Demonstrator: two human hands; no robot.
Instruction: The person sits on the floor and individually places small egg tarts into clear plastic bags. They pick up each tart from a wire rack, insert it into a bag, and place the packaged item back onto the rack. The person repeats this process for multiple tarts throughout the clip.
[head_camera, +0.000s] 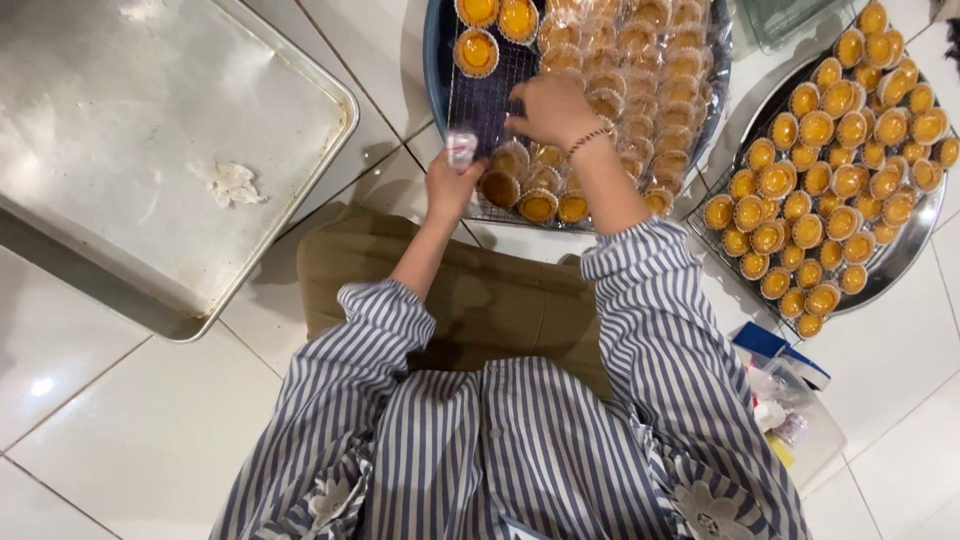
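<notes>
left hand (452, 185) pinches a small plastic wrapper (461, 148); right hand (550, 108), fingers curled, touches wrapped egg tarts (640, 90) on wire rack (480, 100).

Two round trays (436, 60) (925, 225) of egg tarts (806, 230) are seen, too many to count exactly. One rectangular steel tray (300, 190) is seen. Two hands (452, 185) (552, 108) are counted.

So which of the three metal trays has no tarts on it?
The rectangular tray at left: it holds only a small white scrap, while both round trays carry tarts.
</notes>
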